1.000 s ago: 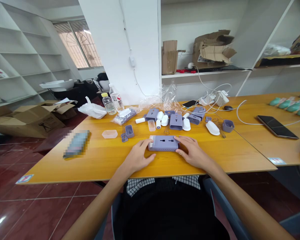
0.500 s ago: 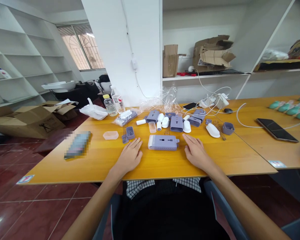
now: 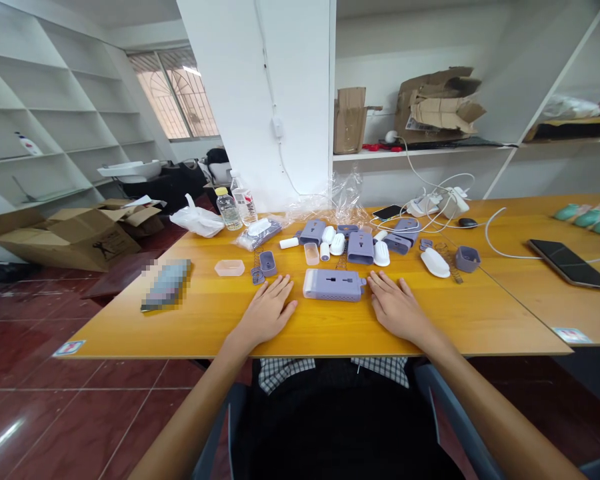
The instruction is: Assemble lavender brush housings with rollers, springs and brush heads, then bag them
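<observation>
My left hand and my right hand lie flat on the wooden table, holding nothing. Between them sits an assembled lavender plastic power socket unit with a white end, its long side facing me. Both hands are very close to its ends, and I cannot tell whether they touch it. Beyond it lie loose parts: a lavender socket housing, white plastic caps, a metal coil spring and a small lavender cup.
A translucent pink tray and a pixelated flat object lie left on the orange table. Plastic bottles and a white plastic bag stand behind. White cables and a black phone are right.
My hands have come off the top of the socket unit and moved apart to either side of it. The unit stays in place, and the view has shifted slightly.
</observation>
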A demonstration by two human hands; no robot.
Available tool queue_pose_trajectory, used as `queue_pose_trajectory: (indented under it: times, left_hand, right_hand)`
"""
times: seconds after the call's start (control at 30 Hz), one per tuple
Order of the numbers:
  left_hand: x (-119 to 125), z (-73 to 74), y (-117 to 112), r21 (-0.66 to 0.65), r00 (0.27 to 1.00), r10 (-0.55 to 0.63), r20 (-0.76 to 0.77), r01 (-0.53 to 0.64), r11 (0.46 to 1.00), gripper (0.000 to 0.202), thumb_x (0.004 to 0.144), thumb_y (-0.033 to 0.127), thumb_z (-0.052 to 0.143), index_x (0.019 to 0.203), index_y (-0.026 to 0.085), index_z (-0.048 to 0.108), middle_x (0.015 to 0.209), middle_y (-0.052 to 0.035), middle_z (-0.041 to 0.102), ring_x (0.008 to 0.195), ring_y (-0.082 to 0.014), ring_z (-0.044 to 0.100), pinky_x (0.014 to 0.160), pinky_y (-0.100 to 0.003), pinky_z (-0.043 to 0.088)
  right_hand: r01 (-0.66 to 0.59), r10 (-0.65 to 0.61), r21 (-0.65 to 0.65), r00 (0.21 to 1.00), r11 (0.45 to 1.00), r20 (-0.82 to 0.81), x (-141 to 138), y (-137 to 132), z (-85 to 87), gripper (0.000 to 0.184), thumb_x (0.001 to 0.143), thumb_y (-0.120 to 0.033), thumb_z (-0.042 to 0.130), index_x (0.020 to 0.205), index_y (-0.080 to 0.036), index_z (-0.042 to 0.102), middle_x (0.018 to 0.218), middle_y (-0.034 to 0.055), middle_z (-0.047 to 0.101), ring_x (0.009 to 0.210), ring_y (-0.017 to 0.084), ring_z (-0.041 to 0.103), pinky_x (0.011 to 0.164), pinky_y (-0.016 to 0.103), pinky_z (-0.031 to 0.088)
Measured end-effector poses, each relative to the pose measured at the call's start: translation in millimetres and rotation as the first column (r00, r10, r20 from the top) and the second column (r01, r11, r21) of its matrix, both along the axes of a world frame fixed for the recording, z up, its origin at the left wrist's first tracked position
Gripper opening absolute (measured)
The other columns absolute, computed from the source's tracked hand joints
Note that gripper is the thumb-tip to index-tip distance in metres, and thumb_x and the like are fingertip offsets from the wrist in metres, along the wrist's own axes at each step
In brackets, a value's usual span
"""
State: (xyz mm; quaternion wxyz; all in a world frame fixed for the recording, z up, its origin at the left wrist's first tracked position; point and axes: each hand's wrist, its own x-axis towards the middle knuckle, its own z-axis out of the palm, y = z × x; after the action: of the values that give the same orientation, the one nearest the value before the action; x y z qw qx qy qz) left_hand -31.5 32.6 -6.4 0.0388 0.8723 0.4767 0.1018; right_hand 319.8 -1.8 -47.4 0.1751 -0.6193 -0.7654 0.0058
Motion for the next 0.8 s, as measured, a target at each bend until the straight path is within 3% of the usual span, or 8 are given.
queue_pose_trajectory:
  times: [0.47,0.8]
  left_hand:
    - [-0.1,-1.7,1.6,0.026,0.998,0.005,-0.062,-0.004,1.0,0.064,0.111,0.047,0.036,0.162,0.011,0.048,0.173,-0.0168,0.041,0.164,-0.0329,0.035,0.136,-0.057,0.025]
    - [-0.5,-4.3,2.5,0.027,0.999,-0.005,-0.054,0.006,1.0,0.063,0.111,0.047,0.036,0.162,0.012,0.048,0.172,-0.0163,0.042,0.164,-0.0334,0.035,0.134,-0.058,0.027]
  right_hand:
    - [0.036,-0.029,-0.101,0.997,0.994,0.074,-5.2,-3.6,14.2,0.06,0.107,-0.025,0.031,0.163,-0.014,0.051,0.172,0.0129,0.044,0.164,0.034,0.035,0.131,0.069,0.025]
    - [0.036,-0.032,-0.067,0.998,0.997,0.059,-5.4,-2.9,8.4,0.059,0.106,-0.024,0.034,0.162,-0.019,0.053,0.171,0.0132,0.048,0.162,0.037,0.037,0.129,0.071,0.026]
